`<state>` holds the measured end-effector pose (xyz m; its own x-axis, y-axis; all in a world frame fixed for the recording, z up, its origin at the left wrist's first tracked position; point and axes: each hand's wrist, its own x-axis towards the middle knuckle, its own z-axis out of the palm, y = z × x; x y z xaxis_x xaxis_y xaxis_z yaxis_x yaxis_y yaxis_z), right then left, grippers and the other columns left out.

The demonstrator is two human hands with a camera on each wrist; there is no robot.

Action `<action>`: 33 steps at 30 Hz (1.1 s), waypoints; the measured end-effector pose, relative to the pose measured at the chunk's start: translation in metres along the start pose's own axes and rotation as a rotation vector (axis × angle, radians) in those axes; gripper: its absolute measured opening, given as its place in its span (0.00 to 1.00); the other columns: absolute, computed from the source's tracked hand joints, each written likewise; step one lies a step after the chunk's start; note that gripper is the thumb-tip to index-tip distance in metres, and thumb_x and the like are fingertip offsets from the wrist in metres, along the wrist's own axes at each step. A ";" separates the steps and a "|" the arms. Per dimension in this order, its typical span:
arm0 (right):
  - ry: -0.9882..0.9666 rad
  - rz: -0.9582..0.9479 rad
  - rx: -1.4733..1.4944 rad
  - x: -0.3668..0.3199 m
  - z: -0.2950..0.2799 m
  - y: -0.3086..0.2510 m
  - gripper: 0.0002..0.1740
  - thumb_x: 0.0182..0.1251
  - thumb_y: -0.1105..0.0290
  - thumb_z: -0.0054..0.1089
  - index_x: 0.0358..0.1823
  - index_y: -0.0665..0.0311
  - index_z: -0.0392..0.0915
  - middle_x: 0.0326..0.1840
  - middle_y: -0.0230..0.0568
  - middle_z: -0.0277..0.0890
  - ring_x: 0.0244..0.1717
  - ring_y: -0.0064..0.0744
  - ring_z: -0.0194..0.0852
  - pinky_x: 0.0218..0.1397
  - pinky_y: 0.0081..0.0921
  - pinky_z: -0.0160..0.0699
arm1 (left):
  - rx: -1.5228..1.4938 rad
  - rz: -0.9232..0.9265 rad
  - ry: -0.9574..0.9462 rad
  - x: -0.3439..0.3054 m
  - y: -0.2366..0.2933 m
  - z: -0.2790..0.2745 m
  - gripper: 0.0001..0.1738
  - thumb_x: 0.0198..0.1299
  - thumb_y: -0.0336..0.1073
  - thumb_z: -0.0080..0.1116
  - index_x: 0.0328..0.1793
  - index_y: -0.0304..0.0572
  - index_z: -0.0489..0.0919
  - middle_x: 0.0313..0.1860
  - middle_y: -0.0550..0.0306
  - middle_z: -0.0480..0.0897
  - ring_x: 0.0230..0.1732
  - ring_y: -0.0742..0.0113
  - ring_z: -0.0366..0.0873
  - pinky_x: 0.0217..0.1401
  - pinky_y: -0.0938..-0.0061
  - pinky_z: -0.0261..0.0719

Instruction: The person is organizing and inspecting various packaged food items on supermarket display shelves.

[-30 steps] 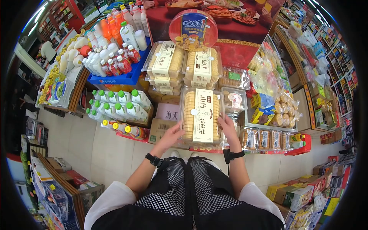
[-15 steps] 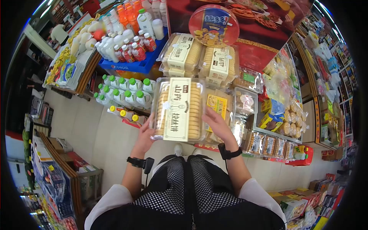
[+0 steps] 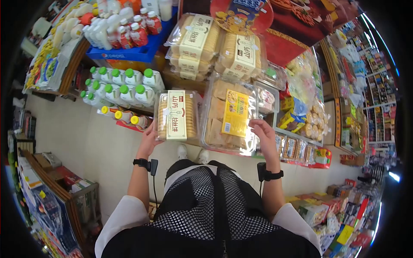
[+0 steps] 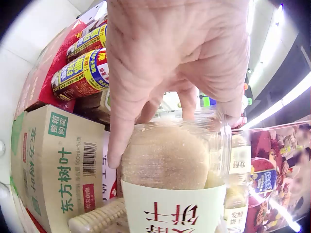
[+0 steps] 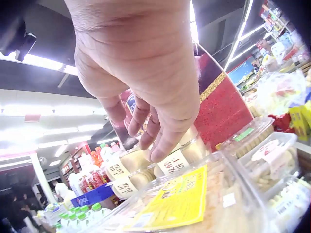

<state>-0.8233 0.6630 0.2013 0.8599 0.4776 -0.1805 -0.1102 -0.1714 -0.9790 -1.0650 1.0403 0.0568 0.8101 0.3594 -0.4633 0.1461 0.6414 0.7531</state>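
My left hand [image 3: 147, 141] grips a clear plastic box of round biscuits [image 3: 176, 115] with a cream paper band, at its left side. In the left wrist view, thumb and fingers spread around the end of this box [image 4: 165, 155]. To its right lies a larger clear box with a yellow label [image 3: 235, 114], holding flat pale pieces. My right hand [image 3: 266, 136] hovers by the right edge of that box, fingers loosely bent and nothing in them. The right wrist view shows these fingers [image 5: 167, 138] above the yellow-labelled lid.
Stacked cream-banded biscuit boxes [image 3: 195, 41] stand behind, below a round red package [image 3: 243, 15]. Green-capped bottles [image 3: 127, 92] and yellow-capped bottles [image 3: 122, 115] are at the left. Small packs [image 3: 290, 148] and bagged buns [image 3: 309, 124] lie at the right. A carton [image 4: 63, 160] sits below.
The biscuit box has moved left, off the yellow-labelled box, which now shows fully. My right hand has let go of it; the left still holds it. The head view has shifted.
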 end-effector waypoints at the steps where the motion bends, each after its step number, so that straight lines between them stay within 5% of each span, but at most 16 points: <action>1: 0.028 0.014 -0.002 -0.007 -0.003 -0.001 0.13 0.76 0.74 0.54 0.56 0.69 0.80 0.53 0.36 0.82 0.56 0.26 0.78 0.63 0.26 0.75 | 0.049 0.001 -0.019 0.011 -0.008 -0.005 0.38 0.65 0.28 0.46 0.85 0.50 0.59 0.72 0.57 0.75 0.64 0.62 0.79 0.58 0.52 0.84; 9: 0.165 0.138 -0.076 -0.051 -0.022 0.013 0.11 0.77 0.73 0.52 0.54 0.69 0.79 0.52 0.36 0.82 0.55 0.27 0.81 0.61 0.26 0.77 | -0.105 -0.138 0.029 0.079 -0.060 -0.040 0.41 0.57 0.23 0.40 0.83 0.44 0.61 0.75 0.56 0.72 0.67 0.58 0.78 0.58 0.55 0.84; 12: 0.188 0.147 -0.096 -0.059 -0.024 0.016 0.12 0.77 0.73 0.52 0.55 0.69 0.79 0.51 0.37 0.82 0.54 0.28 0.81 0.60 0.25 0.77 | -0.207 0.002 -0.070 0.125 -0.105 -0.077 0.40 0.54 0.18 0.40 0.79 0.34 0.66 0.68 0.52 0.78 0.62 0.61 0.81 0.62 0.66 0.80; 16: 0.204 0.170 -0.120 -0.067 -0.026 0.023 0.13 0.77 0.72 0.51 0.56 0.70 0.79 0.50 0.37 0.83 0.54 0.27 0.81 0.62 0.25 0.78 | -0.125 -0.001 0.144 0.157 -0.146 -0.110 0.36 0.52 0.15 0.38 0.69 0.29 0.77 0.58 0.54 0.84 0.54 0.65 0.83 0.57 0.75 0.79; 18: 0.190 0.176 -0.174 -0.069 -0.030 0.027 0.13 0.77 0.72 0.52 0.56 0.69 0.79 0.50 0.36 0.83 0.53 0.25 0.81 0.61 0.24 0.78 | 0.274 -0.027 0.318 0.159 -0.143 -0.109 0.36 0.52 0.16 0.39 0.69 0.31 0.78 0.58 0.53 0.84 0.52 0.67 0.83 0.55 0.76 0.79; 22: 0.227 0.163 -0.189 -0.063 -0.036 0.042 0.15 0.76 0.71 0.54 0.58 0.69 0.78 0.50 0.35 0.83 0.52 0.24 0.80 0.60 0.23 0.77 | 0.661 0.130 0.233 0.152 -0.126 -0.096 0.30 0.55 0.20 0.45 0.66 0.34 0.80 0.58 0.43 0.85 0.53 0.59 0.84 0.57 0.71 0.80; 24: 0.340 0.193 -0.276 -0.049 -0.041 0.048 0.17 0.73 0.72 0.58 0.59 0.73 0.78 0.51 0.37 0.82 0.49 0.23 0.77 0.53 0.22 0.76 | 1.583 -0.042 0.165 0.126 -0.085 -0.046 0.25 0.58 0.25 0.53 0.63 0.36 0.82 0.58 0.32 0.82 0.59 0.45 0.82 0.62 0.64 0.78; 25: 0.347 0.190 -0.269 -0.039 -0.041 0.050 0.17 0.73 0.72 0.58 0.59 0.73 0.78 0.51 0.37 0.82 0.49 0.23 0.77 0.53 0.22 0.76 | 1.527 0.086 0.000 0.112 -0.063 -0.025 0.22 0.61 0.33 0.59 0.61 0.35 0.82 0.60 0.24 0.79 0.64 0.35 0.76 0.68 0.59 0.74; 27: 0.332 0.163 -0.353 -0.017 -0.039 0.054 0.24 0.71 0.68 0.63 0.63 0.73 0.75 0.52 0.39 0.81 0.49 0.23 0.77 0.51 0.21 0.76 | 1.042 0.393 -0.059 0.087 -0.055 0.025 0.28 0.64 0.40 0.62 0.68 0.35 0.77 0.61 0.28 0.80 0.65 0.42 0.78 0.69 0.64 0.73; 29: 0.301 0.177 -0.364 0.003 -0.056 0.090 0.27 0.69 0.66 0.64 0.65 0.74 0.74 0.51 0.39 0.81 0.47 0.23 0.77 0.49 0.21 0.76 | 0.634 0.099 -0.210 0.066 -0.038 0.093 0.35 0.66 0.44 0.63 0.75 0.35 0.70 0.63 0.36 0.81 0.63 0.55 0.79 0.67 0.69 0.73; 33: 0.221 0.293 -0.191 0.019 -0.051 0.093 0.32 0.66 0.66 0.67 0.69 0.74 0.70 0.46 0.40 0.82 0.41 0.23 0.77 0.42 0.22 0.76 | 0.614 0.058 -0.330 0.065 -0.042 0.151 0.37 0.66 0.39 0.62 0.79 0.34 0.66 0.60 0.49 0.81 0.57 0.67 0.78 0.60 0.73 0.76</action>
<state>-0.7918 0.6121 0.1122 0.8946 0.1918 -0.4036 -0.2895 -0.4392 -0.8504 -0.9323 0.9344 0.0659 0.9422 0.0943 -0.3215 0.3131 0.0934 0.9451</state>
